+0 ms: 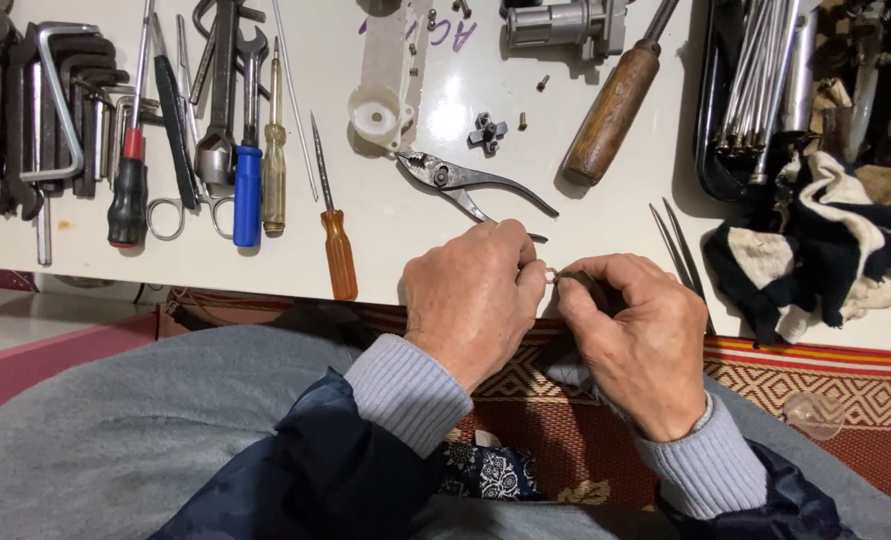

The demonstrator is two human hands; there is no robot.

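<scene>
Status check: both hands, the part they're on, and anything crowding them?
Left hand and right hand meet fingertip to fingertip, pinching a small ring-shaped part at the table edge. Pliers just beyond the knuckles, tweezers beside the right hand; neither touching.

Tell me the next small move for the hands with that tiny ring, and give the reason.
Probably keep both hands low over the white table edge and steady the small ring before working it further. It is pinched only between the fingertips of the left hand and right hand, right at the table's rim above the patterned rug, where a dropped part could be hard to find.
</scene>
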